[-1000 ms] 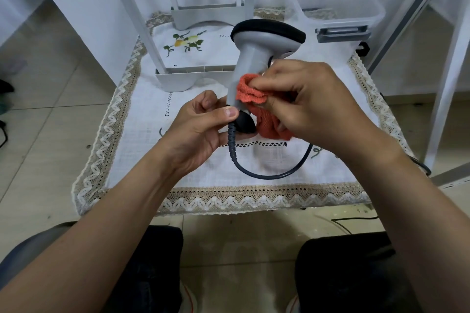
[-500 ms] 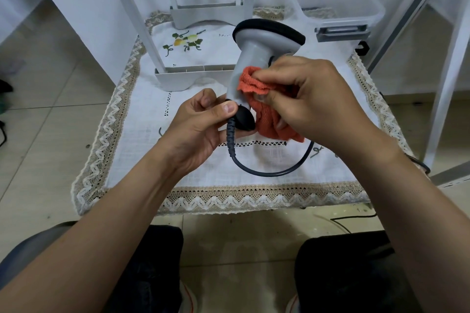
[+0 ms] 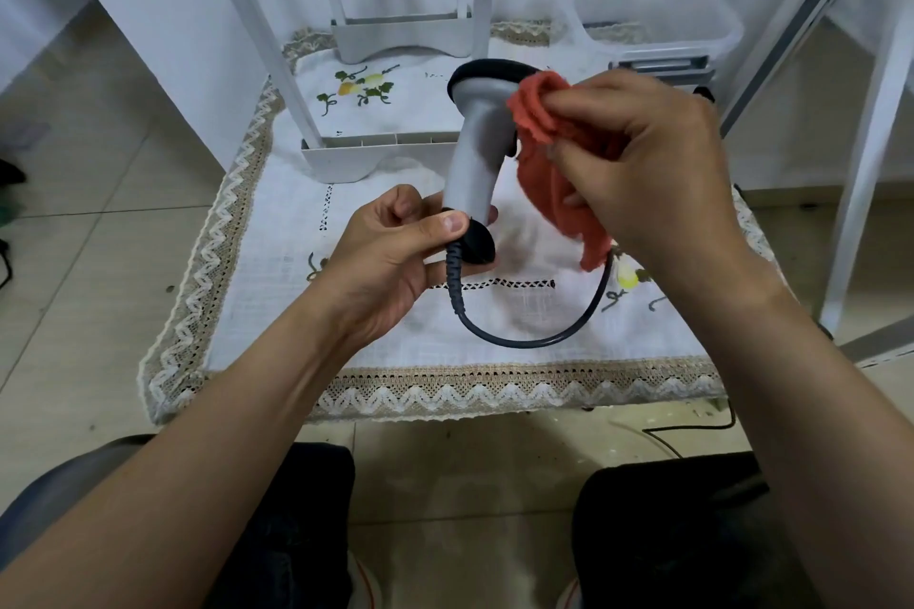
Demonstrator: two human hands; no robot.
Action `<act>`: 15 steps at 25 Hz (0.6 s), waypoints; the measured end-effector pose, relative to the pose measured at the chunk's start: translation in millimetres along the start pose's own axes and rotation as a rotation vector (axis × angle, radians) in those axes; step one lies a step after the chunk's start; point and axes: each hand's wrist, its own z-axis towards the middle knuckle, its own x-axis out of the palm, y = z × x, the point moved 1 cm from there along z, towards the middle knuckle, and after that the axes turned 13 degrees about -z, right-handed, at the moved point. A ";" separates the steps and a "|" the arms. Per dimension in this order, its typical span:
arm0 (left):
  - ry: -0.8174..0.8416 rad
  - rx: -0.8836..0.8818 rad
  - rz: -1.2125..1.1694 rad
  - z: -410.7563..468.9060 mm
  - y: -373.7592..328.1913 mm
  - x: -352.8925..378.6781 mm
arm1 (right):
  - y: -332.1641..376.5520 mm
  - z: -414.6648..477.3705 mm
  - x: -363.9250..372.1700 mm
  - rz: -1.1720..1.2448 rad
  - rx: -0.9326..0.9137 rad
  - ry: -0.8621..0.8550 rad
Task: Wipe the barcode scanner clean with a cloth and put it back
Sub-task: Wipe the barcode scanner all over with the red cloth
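A grey barcode scanner [image 3: 476,148] with a black head rim stands upright above the table. My left hand [image 3: 395,252] grips the bottom of its handle, by the black end cap where the dark cable [image 3: 519,339] leaves. My right hand [image 3: 638,163] pinches a red-orange cloth [image 3: 549,148] and presses its top against the right side of the scanner's head. The rest of the cloth hangs down under my palm. The front of the scanner's head is hidden.
A white embroidered tablecloth with a lace border [image 3: 445,391] covers the low table. A white plastic stand [image 3: 371,153] sits behind the scanner. A clear plastic bin [image 3: 658,10] stands at the back right. A white table leg [image 3: 870,153] rises on the right.
My right hand has slid the cloth up from the lower handle to the scanner's head. My left hand keeps its hold on the handle's base.
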 end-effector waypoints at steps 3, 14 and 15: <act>0.003 -0.006 0.066 -2.3 3.1 5.3 | -1.5 -0.3 3.7 -0.147 -0.041 -0.110; -0.029 0.021 0.120 -3.8 10.3 9.7 | -1.3 -2.6 25.4 -0.212 -0.072 -0.052; -0.028 0.023 0.120 -3.5 10.4 9.4 | -1.0 -2.8 25.5 -0.186 -0.076 -0.035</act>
